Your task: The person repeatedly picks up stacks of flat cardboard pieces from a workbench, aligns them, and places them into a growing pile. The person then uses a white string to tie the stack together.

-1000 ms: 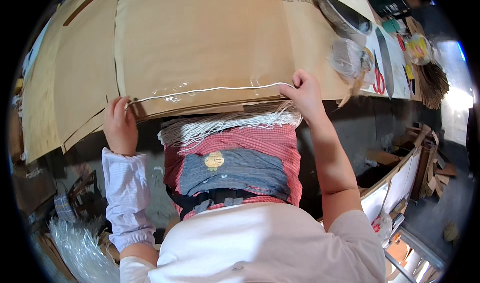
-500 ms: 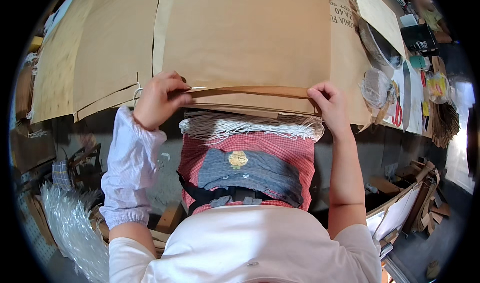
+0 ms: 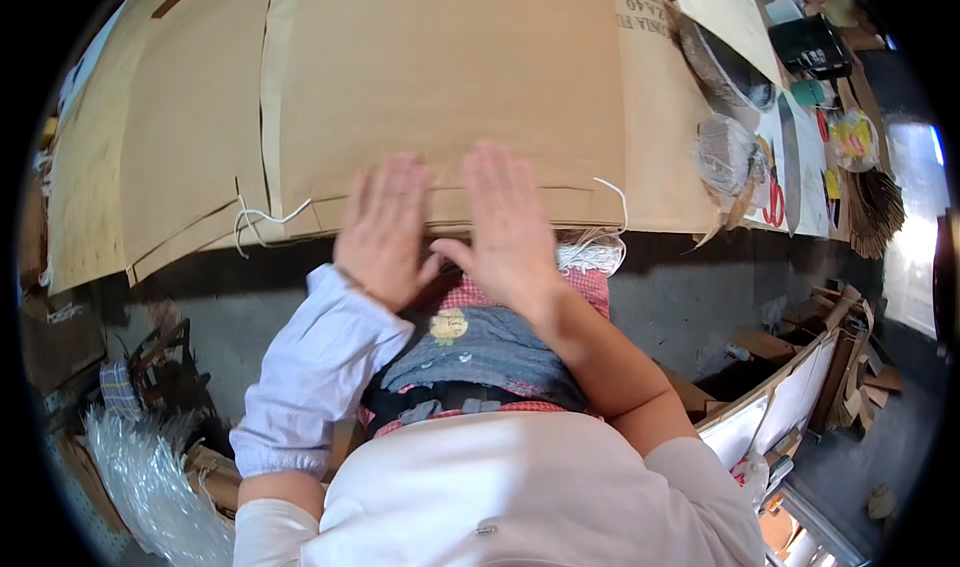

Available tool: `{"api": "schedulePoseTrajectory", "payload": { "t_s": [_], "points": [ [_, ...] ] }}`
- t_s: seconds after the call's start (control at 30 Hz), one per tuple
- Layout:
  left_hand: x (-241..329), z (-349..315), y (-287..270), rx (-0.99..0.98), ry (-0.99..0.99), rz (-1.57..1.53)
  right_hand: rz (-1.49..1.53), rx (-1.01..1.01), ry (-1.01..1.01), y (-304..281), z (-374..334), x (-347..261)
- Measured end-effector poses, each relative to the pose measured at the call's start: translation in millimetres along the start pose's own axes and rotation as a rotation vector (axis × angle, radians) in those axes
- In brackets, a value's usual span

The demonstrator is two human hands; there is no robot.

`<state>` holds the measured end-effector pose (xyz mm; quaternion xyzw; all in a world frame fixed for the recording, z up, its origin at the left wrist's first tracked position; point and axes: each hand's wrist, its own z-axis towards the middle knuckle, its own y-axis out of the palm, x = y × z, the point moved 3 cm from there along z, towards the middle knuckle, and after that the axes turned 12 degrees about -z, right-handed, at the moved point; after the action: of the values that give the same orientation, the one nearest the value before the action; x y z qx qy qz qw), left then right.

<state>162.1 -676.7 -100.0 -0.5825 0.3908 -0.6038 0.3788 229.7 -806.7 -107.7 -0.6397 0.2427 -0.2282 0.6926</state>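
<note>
A large sheet of brown kraft paper [image 3: 450, 77] lies on the table in front of me. Its near edge is folded over into a narrow strip [image 3: 575, 203], and a white cord [image 3: 612, 192] pokes out at the strip's right end. Another white cord end [image 3: 275, 214] shows at the left. My left hand [image 3: 388, 229] and my right hand [image 3: 508, 222] lie side by side, flat on the folded edge, with fingers stretched out and slightly blurred. Across my lap is a bundle of white cords [image 3: 592, 255], mostly hidden beneath my hands and the table edge.
More brown paper [image 3: 190, 117] covers the table at the left. At the right lie red-handled scissors [image 3: 774, 202], a plastic-wrapped roll [image 3: 724, 155] and a dark container [image 3: 808, 47]. Clear plastic strands [image 3: 150, 477] stand low at the left; cardboard pieces [image 3: 850, 367] are at the lower right.
Both hands have let go of the paper's raised near edge and come together at the middle. That edge now lies folded down flat under the palms.
</note>
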Motion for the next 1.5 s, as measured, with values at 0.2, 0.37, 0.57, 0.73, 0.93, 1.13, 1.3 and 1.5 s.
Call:
{"api": "schedulePoseTrajectory", "payload": {
  "t_s": [0.2, 0.37, 0.57, 0.73, 0.93, 1.13, 1.3, 1.5],
  "points": [
    [-61.5, -30.5, -19.1, 0.253, -0.191, -0.096, 0.135, 0.279, 0.488, -1.3, -40.9, 85.4],
    [-71.9, -34.3, -17.3, 0.422, -0.243, -0.278, -0.106, 0.269, 0.491, -1.0, -33.9, 96.3],
    [-78.5, -30.4, -20.3, 0.419, -0.23, -0.3, -0.112, 0.416, 0.563, 13.0, -36.6, 109.0],
    [-75.1, -29.7, -18.5, 0.438, -0.256, -0.275, -0.147, 0.406, 0.48, -9.0, -28.0, 99.6],
    [-73.0, -45.1, -57.2, 0.631, -0.567, -0.542, 1.539, 0.415, 0.733, -23.2, -59.8, 130.0],
    [-70.0, -91.5, -40.5, 0.46, -0.528, -0.958, 0.417, 0.026, 0.526, -29.5, -79.8, 98.3],
    [-105.3, -165.3, -119.7, 1.111, -0.334, 0.015, 0.678, 0.282, 0.064, -36.4, 5.9, -3.7],
    [-311.4, -158.6, -280.7, 0.98, -0.644, -0.399, 1.419, 0.039, 0.15, -39.6, 225.0, -109.4]
  ]
}}
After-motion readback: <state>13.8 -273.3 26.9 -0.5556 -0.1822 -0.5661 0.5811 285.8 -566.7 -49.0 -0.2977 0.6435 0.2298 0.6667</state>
